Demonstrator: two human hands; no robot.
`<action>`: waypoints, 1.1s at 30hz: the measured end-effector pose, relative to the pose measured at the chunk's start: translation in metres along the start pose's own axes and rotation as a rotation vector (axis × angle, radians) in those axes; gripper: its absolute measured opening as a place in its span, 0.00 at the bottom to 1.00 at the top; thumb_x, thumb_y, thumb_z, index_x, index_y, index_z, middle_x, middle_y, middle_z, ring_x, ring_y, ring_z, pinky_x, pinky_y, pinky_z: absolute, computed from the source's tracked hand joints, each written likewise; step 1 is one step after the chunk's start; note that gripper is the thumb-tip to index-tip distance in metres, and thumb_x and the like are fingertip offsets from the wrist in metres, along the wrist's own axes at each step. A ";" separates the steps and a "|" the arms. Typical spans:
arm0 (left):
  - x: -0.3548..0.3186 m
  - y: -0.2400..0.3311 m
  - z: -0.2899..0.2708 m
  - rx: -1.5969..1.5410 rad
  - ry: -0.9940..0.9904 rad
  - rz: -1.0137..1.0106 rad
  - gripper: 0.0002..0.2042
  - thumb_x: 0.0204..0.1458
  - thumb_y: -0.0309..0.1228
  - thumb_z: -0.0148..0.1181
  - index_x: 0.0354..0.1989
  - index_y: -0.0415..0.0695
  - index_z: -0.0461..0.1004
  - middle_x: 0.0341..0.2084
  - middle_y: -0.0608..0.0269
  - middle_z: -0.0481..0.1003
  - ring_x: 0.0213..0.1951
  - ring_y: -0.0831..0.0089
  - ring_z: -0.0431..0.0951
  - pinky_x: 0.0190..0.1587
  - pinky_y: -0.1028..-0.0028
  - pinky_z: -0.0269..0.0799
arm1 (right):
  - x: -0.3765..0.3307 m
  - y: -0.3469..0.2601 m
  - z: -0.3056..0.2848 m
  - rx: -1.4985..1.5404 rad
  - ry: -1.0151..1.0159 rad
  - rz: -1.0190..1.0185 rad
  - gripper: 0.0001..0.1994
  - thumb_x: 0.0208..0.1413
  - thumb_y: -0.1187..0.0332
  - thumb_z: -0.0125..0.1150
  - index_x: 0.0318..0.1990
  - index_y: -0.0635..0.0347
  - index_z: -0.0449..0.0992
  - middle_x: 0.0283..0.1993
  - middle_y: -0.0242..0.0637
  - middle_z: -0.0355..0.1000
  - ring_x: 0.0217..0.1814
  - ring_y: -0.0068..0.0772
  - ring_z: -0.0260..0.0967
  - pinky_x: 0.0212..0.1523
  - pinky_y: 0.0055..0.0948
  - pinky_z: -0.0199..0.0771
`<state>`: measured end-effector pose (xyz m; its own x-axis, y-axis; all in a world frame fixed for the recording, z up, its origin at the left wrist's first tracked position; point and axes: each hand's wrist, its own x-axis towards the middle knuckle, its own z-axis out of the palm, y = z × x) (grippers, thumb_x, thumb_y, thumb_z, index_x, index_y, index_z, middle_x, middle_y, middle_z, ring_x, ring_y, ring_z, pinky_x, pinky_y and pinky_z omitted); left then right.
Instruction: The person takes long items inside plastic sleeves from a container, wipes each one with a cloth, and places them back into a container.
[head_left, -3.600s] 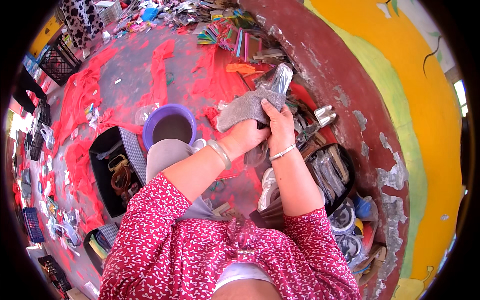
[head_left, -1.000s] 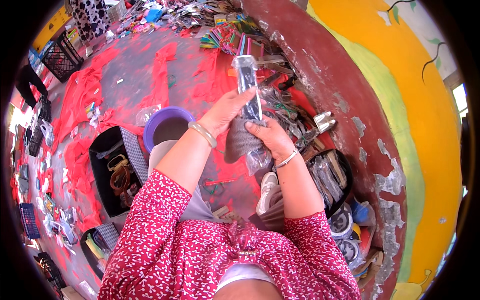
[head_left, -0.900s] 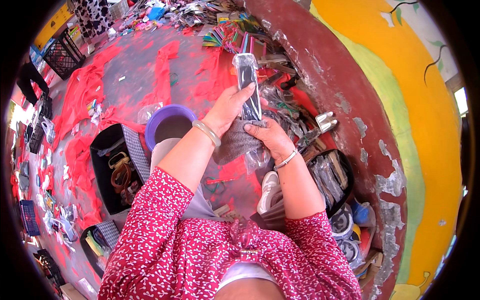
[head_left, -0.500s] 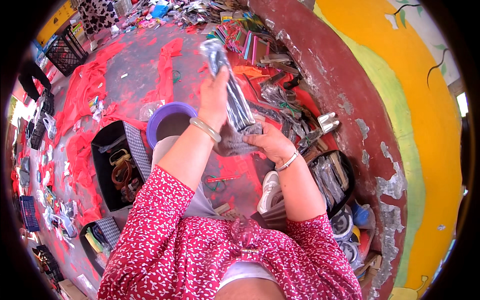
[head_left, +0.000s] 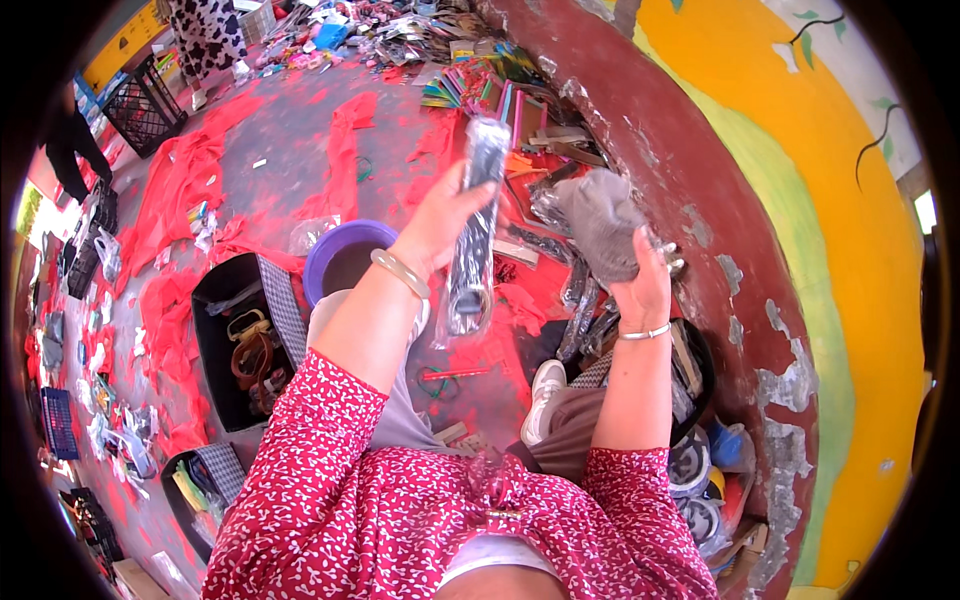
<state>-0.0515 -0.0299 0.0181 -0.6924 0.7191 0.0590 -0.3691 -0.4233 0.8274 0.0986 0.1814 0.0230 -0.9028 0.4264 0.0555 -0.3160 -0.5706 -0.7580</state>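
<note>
My left hand (head_left: 447,218) is closed round a long, folded black belt (head_left: 478,240) in clear plastic. The packet hangs almost upright in front of me, and what looks like a buckle shows at its lower end. Off to the right, my right hand (head_left: 645,285) grips a crumpled grey cloth (head_left: 600,225), held up over the wrapped goods by the wall. The two hands are well apart, and the cloth does not touch the belt.
A purple bucket (head_left: 314,262) and a black box (head_left: 212,365) with brown belts stand at my left. Another black bin (head_left: 708,375) sits by my right leg, against the peeling red wall (head_left: 680,170). Red sheeting (head_left: 345,160) and scattered goods cover the floor. Another person (head_left: 72,150) stands far left.
The cloth has come away from the packet's lower end and swung right and up with my right hand. My left hand still grips the packet, now slightly lower and more upright.
</note>
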 end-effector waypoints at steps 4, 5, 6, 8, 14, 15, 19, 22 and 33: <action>-0.010 -0.022 0.022 0.071 -0.167 -0.207 0.14 0.54 0.28 0.51 0.48 0.43 0.61 0.29 0.61 0.71 0.30 0.71 0.76 0.32 0.71 0.75 | -0.003 -0.006 0.015 0.005 -0.077 -0.211 0.22 0.59 0.59 0.47 0.55 0.67 0.63 0.56 0.43 0.64 0.61 0.42 0.58 0.61 0.46 0.56; -0.012 -0.025 0.026 0.062 -0.212 -0.265 0.14 0.54 0.29 0.51 0.48 0.43 0.61 0.29 0.61 0.71 0.30 0.71 0.76 0.32 0.72 0.75 | -0.006 -0.004 0.019 -0.024 -0.115 -0.253 0.23 0.59 0.59 0.47 0.55 0.67 0.62 0.56 0.43 0.63 0.61 0.42 0.58 0.61 0.46 0.56; -0.014 -0.028 0.030 0.053 -0.256 -0.322 0.14 0.54 0.29 0.52 0.48 0.43 0.61 0.28 0.61 0.71 0.30 0.72 0.76 0.31 0.73 0.75 | -0.009 -0.001 0.022 -0.221 -0.050 -0.257 0.27 0.57 0.54 0.50 0.55 0.69 0.62 0.57 0.42 0.62 0.60 0.39 0.59 0.60 0.40 0.56; -0.020 -0.032 0.035 0.011 -0.384 -0.435 0.15 0.54 0.30 0.53 0.48 0.42 0.61 0.27 0.63 0.70 0.28 0.75 0.74 0.29 0.77 0.73 | -0.005 -0.002 0.016 -0.640 -0.281 -0.359 0.27 0.56 0.55 0.51 0.55 0.68 0.63 0.56 0.43 0.63 0.59 0.37 0.60 0.58 0.36 0.58; -0.031 -0.029 0.048 0.168 -0.582 -0.442 0.13 0.56 0.29 0.48 0.49 0.42 0.61 0.24 0.65 0.69 0.24 0.78 0.71 0.26 0.78 0.71 | -0.013 0.000 0.031 -0.869 -0.339 -0.309 0.15 0.41 0.75 0.65 0.40 0.62 0.74 0.39 0.32 0.71 0.42 0.24 0.68 0.44 0.27 0.67; -0.031 -0.030 0.047 0.207 -0.597 -0.433 0.13 0.56 0.29 0.48 0.48 0.42 0.61 0.24 0.65 0.68 0.24 0.78 0.71 0.26 0.78 0.70 | -0.013 0.002 0.030 -0.933 -0.304 -0.285 0.14 0.42 0.73 0.64 0.40 0.62 0.74 0.37 0.34 0.72 0.40 0.27 0.69 0.42 0.28 0.68; -0.031 -0.047 0.046 0.487 -0.517 -0.362 0.14 0.54 0.27 0.48 0.48 0.41 0.61 0.24 0.62 0.69 0.24 0.76 0.72 0.26 0.77 0.70 | -0.008 0.015 0.027 -1.238 -0.085 -0.263 0.14 0.44 0.67 0.63 0.39 0.62 0.73 0.29 0.41 0.74 0.34 0.39 0.73 0.36 0.30 0.69; -0.032 -0.062 0.046 0.763 -0.469 -0.136 0.15 0.52 0.25 0.49 0.48 0.40 0.60 0.26 0.56 0.71 0.26 0.68 0.74 0.29 0.72 0.71 | -0.005 0.022 0.028 -1.440 0.086 -0.248 0.16 0.45 0.63 0.62 0.40 0.63 0.73 0.28 0.48 0.73 0.34 0.48 0.72 0.35 0.33 0.69; -0.030 -0.068 0.047 1.139 -0.343 0.184 0.14 0.50 0.24 0.48 0.47 0.40 0.59 0.27 0.47 0.72 0.29 0.52 0.75 0.33 0.62 0.71 | 0.028 0.014 -0.019 0.008 0.444 0.050 0.07 0.53 0.65 0.59 0.30 0.59 0.72 0.25 0.29 0.68 0.27 0.24 0.66 0.32 0.24 0.68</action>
<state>0.0237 0.0028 -0.0135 -0.4127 0.8813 0.2302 0.5972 0.0710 0.7989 0.0747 0.1987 0.0021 -0.7051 0.6572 -0.2663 -0.2793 -0.6025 -0.7477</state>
